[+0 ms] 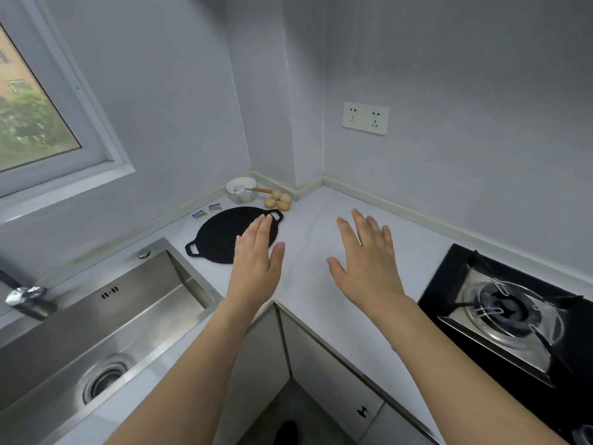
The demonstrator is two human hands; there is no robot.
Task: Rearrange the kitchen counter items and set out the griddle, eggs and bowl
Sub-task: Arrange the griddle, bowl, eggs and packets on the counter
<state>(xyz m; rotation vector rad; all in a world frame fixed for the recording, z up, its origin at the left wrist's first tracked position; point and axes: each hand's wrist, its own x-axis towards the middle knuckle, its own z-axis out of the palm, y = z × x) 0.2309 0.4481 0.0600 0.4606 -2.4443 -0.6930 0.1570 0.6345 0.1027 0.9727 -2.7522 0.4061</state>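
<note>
I see both of my hands stretched out over the white counter [321,284], neither holding anything. My left hand [256,255] has its fingers straight and close together, palm down, the fingertips overlapping the near right part of the black griddle [224,236]; I cannot tell whether they touch it or float above it. My right hand [365,255] is spread wide, fingers apart and straight, over a bare stretch of counter between the griddle and the gas hob [510,309].

The griddle lies flat in the corner of the counter, a round black plate with a loop handle at each end. Just behind it, against the wall, the glass bowl [241,189] stands with a whisk [253,189] resting in it, its orange handle pointing right. The eggs [278,200], four as far as I can count, sit in a cluster touching one another just right of the bowl and beside the griddle's far handle. Two small wrapped packets [207,211] lie left of the griddle near the wall; their print is too small for me to read.

The steel sink [96,316] is at my left, with the tap [25,300] at its far edge, and a double wall socket [365,118] sits above the counter
</note>
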